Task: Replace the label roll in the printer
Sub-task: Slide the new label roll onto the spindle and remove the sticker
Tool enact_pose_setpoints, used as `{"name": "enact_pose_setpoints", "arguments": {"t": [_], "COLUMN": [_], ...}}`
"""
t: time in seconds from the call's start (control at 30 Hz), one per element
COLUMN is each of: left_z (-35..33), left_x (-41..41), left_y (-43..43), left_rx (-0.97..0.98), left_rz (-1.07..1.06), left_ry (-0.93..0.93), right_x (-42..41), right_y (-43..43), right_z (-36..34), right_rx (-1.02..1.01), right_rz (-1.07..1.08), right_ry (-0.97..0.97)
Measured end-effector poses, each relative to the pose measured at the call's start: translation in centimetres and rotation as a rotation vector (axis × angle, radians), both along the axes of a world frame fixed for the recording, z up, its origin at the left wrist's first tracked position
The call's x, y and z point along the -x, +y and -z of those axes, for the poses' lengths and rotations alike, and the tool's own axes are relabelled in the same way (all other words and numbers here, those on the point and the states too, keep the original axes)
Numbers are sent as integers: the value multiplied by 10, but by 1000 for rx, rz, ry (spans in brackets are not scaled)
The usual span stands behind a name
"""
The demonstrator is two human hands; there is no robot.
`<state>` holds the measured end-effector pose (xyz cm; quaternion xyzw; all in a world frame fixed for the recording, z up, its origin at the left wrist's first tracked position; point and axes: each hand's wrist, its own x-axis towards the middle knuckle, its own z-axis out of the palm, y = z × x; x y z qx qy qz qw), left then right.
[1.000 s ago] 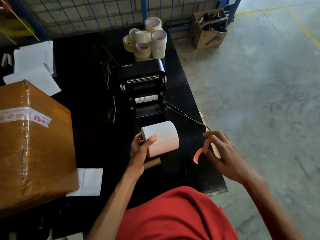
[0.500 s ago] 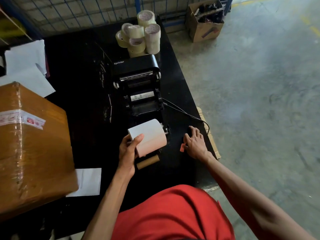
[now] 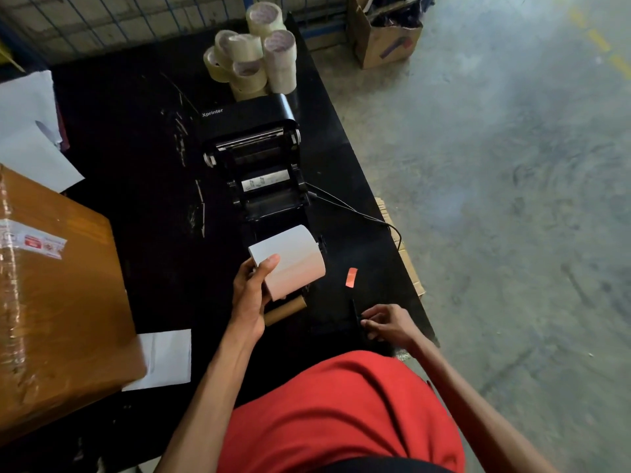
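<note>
A black label printer point(image 3: 259, 158) stands open on the black table point(image 3: 136, 165), its lid tipped back. My left hand point(image 3: 251, 295) is shut on a white label roll point(image 3: 290, 264), held just in front of the printer. Below the roll lies an empty brown cardboard core point(image 3: 286, 310). A small red sticker strip point(image 3: 350, 277) lies on the table to the right of the roll. My right hand point(image 3: 389, 324) is near the table's front right edge, its fingertips pinching a thin black rod point(image 3: 356, 315).
Several rolls of clear packing tape point(image 3: 254, 52) are stacked behind the printer. A large brown carton point(image 3: 54, 302) fills the left side, with white papers point(image 3: 30, 131) behind it and a sheet point(image 3: 167, 358) beside it. A black cable point(image 3: 358, 209) runs off the right edge. A cardboard box point(image 3: 382, 32) sits on the floor.
My right hand let go of the red sticker strip on the table, then drew back toward me and took hold of the black rod. My left hand kept hold of the label roll.
</note>
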<state>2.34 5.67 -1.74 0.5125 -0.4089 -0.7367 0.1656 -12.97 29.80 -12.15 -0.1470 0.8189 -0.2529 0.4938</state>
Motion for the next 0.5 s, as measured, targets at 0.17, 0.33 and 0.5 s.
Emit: {"name": "enact_pose_setpoints", "arguments": {"t": [0.17,0.33,0.5], "left_z": [2,-1,0], "left_x": [0,-6,-11], "left_y": [0,-3,-6], "left_rx": [-8,-6,-59], "left_rz": [8,51,76], "left_ry": [12,42,91], "right_x": [-6,24,64], "right_y": [-5,18,18], "right_z": [-1,-26,-79], "right_rx": [50,194,488], "right_rz": [95,220,474], "right_ry": [21,15,27]}}
